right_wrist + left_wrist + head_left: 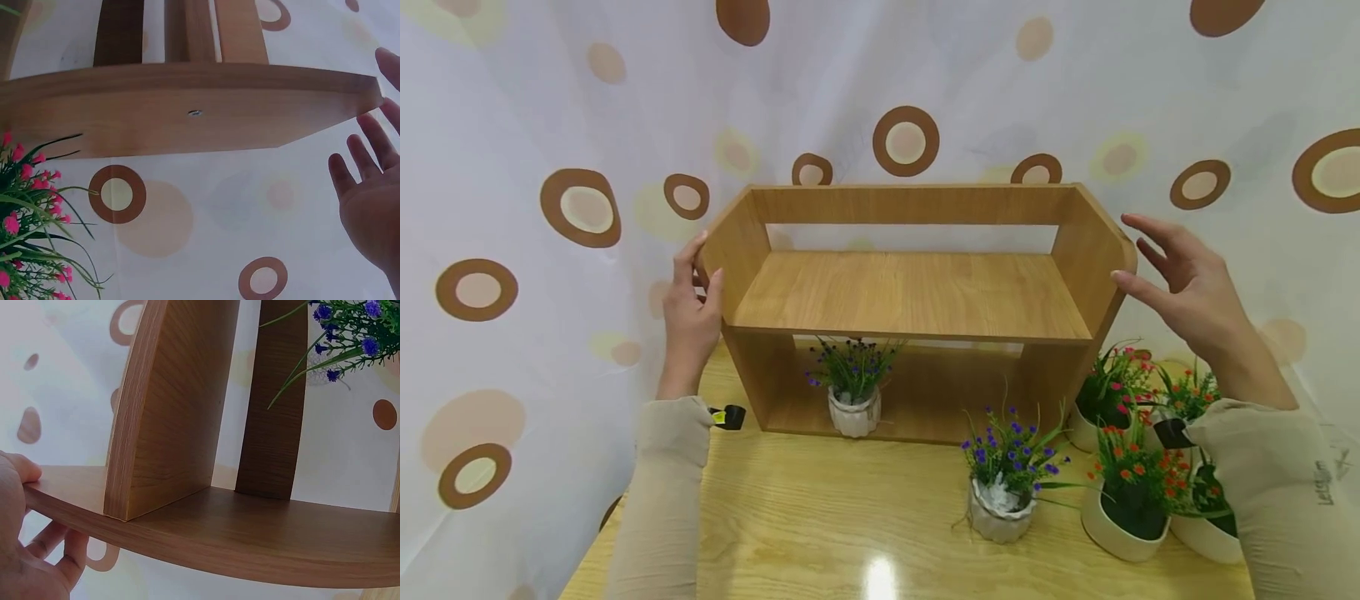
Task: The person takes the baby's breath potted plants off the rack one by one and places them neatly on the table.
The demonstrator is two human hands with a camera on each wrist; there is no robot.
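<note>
A wooden two-tier shelf (895, 292) stands on the table. My left hand (691, 321) grips the upper front edge of its left side panel. In the left wrist view, the thumb of that hand (31, 531) lies on one face of the panel and the fingers curl at the other. By the right side panel (1097, 250) my right hand (1198, 287) is spread, thumb and fingers apart. In the right wrist view, the fingers of this hand (375, 181) are at the panel's corner; whether they touch it I cannot tell. A purple-flowered potted plant (853, 392) sits on the lower tier.
Another purple-flowered pot (1000, 500) stands on the table (790, 517) before the shelf. To the right are several pots, among them a red-flowered plant (1127, 517) and a pink-flowered plant (1105, 400). A patterned curtain (970, 100) hangs behind.
</note>
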